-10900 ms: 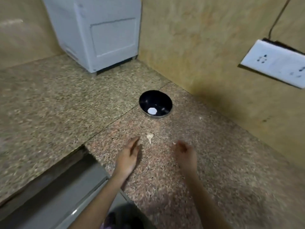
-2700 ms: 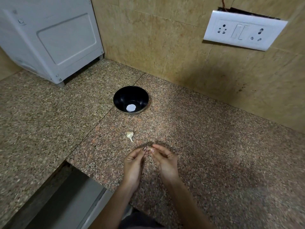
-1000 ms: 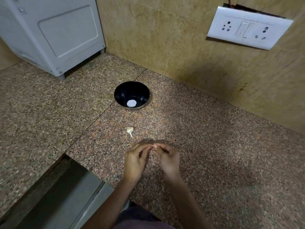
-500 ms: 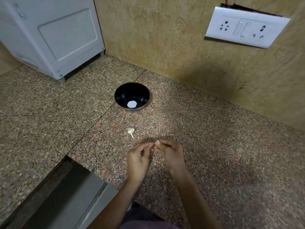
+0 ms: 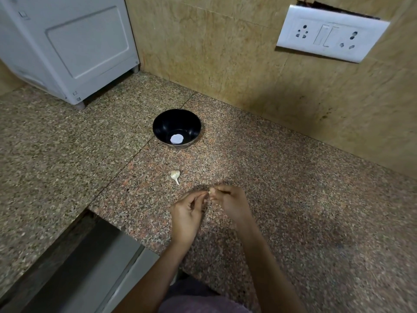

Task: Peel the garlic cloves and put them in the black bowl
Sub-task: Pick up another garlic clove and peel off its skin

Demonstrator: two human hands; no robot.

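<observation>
Both hands are low over the granite counter (image 5: 293,188), fingertips meeting — the right hand (image 5: 230,203) pinches a small pale garlic clove (image 5: 209,192) between thumb and forefinger, and the left hand (image 5: 187,213) has its fingertips closed in against the same clove, picking at the skin. The clove is so small here that how much skin remains on it cannot be told. A second clove (image 5: 175,175), skin and tail on, lies alone on the counter just beyond the hands, between them and the black bowl (image 5: 176,128). The bowl sits farther back, near the wall, showing only a white round patch on its bottom and no peeled garlic that can be made out. The risks, as it looks from here: the clove is tiny and slick once bared, so a hard pick with the nail could shoot it out of the pinch and onto the speckled stone, where it would be hard to spot — or off the near edge by the grey appliance top (image 5: 74,267). Bits of skin could also cling and ride into the bowl. Against the picture half a second back, very little differs: hands in the same pinch, loose clove and bowl unmoved, only the view shifted slightly.
</observation>
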